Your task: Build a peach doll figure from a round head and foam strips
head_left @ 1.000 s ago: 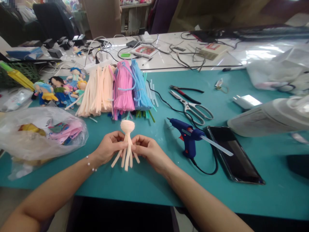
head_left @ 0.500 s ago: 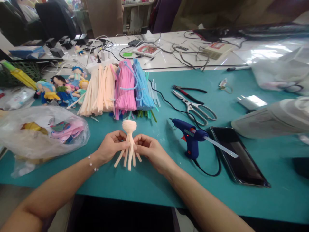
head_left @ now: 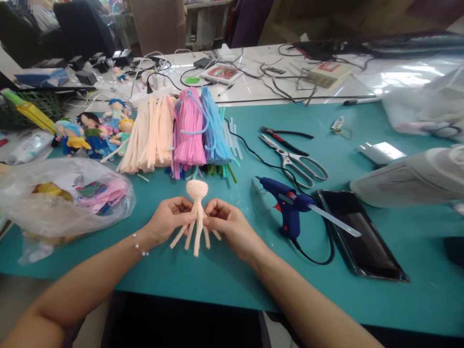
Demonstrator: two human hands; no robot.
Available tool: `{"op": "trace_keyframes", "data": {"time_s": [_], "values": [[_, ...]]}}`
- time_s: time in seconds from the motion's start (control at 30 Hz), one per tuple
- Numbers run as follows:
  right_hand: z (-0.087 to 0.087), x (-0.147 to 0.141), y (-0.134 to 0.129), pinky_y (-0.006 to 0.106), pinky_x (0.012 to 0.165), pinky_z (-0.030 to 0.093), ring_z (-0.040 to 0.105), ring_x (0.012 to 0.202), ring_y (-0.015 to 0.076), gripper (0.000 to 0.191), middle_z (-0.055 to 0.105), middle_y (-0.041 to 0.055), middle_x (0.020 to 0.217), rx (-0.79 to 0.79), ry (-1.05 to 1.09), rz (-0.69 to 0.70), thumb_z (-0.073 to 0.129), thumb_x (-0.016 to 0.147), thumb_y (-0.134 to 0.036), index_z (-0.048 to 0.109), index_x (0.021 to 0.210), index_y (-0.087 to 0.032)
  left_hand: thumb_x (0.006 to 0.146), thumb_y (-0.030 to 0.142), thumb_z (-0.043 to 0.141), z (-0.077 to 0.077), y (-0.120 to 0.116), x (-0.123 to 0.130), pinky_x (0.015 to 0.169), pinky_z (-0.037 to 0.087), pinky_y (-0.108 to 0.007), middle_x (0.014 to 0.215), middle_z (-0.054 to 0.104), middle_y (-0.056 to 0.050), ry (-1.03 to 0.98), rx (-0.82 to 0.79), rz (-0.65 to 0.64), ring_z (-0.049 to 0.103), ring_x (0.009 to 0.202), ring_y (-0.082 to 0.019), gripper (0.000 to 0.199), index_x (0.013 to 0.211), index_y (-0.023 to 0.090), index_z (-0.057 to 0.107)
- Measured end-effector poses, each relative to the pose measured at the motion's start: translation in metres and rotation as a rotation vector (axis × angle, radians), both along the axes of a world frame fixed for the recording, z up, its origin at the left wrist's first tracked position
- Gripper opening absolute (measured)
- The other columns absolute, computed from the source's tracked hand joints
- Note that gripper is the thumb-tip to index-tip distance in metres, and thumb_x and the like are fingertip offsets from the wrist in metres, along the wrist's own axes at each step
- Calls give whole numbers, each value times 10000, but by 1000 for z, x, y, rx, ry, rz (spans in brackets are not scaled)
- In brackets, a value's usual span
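Note:
A peach figure [head_left: 196,189] made of fuzzy stems has a round coiled head and several loose strands fanning out below it. My left hand [head_left: 168,220], with a beaded bracelet at the wrist, pinches the strands on the left side just under the neck. On the right side, my right hand [head_left: 229,224] pinches strands between thumb and fingers. Behind the figure lie bundles of cream and peach stems [head_left: 150,135], pink stems [head_left: 189,128] and blue stems [head_left: 215,128].
To the right are a blue glue gun [head_left: 290,208], scissors [head_left: 299,164], pliers [head_left: 286,137], a phone [head_left: 362,241] and a pale bottle [head_left: 406,179]. A plastic bag [head_left: 65,193] and small dolls [head_left: 72,137] lie left, on the green mat [head_left: 174,275].
My right hand has shifted slightly right, and the strands on that side spread wider. The figure's head sits a little further right in view.

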State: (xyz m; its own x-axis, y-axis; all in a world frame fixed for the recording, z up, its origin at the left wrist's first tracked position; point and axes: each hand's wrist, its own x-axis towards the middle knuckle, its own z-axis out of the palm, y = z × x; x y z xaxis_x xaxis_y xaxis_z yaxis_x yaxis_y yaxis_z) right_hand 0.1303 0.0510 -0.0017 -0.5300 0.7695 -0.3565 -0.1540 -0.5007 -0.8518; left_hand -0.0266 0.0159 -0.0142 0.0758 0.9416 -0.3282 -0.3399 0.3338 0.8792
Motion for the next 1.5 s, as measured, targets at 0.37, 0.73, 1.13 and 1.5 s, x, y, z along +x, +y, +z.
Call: {"op": "trace_keyframes", "data": {"time_s": [0.37, 0.73, 1.13, 1.5], "values": [[5, -1, 0, 208, 544, 403, 547, 561, 87, 373, 591, -46, 630, 2, -7, 16, 829, 505, -292, 539, 704, -169, 558, 320, 789, 0, -1, -1, 399, 474, -198, 590, 635, 12, 87, 42, -10, 572, 432, -93, 288, 685, 128, 617], [6, -2, 0, 198, 516, 383, 513, 524, 64, 357, 582, -57, 612, 15, 19, -29, 839, 479, -231, 548, 677, -166, 576, 344, 767, 5, 0, 1, 513, 498, -255, 570, 669, -29, 54, -27, 48, 610, 509, -137, 250, 632, 125, 660], [4, -1, 0, 190, 513, 399, 531, 527, 69, 356, 588, -52, 584, 27, 25, -42, 841, 476, -230, 554, 676, -166, 526, 289, 806, 2, 0, -2, 554, 480, -255, 625, 651, -19, 32, 8, 8, 599, 563, -129, 282, 661, 127, 619], [5, -2, 0, 194, 499, 409, 549, 530, 81, 365, 601, -37, 593, 37, -21, -14, 854, 463, -280, 582, 673, -157, 509, 258, 805, 0, 0, -1, 613, 491, -272, 625, 658, -13, 25, 21, 13, 604, 586, -130, 249, 639, 128, 637]]}}
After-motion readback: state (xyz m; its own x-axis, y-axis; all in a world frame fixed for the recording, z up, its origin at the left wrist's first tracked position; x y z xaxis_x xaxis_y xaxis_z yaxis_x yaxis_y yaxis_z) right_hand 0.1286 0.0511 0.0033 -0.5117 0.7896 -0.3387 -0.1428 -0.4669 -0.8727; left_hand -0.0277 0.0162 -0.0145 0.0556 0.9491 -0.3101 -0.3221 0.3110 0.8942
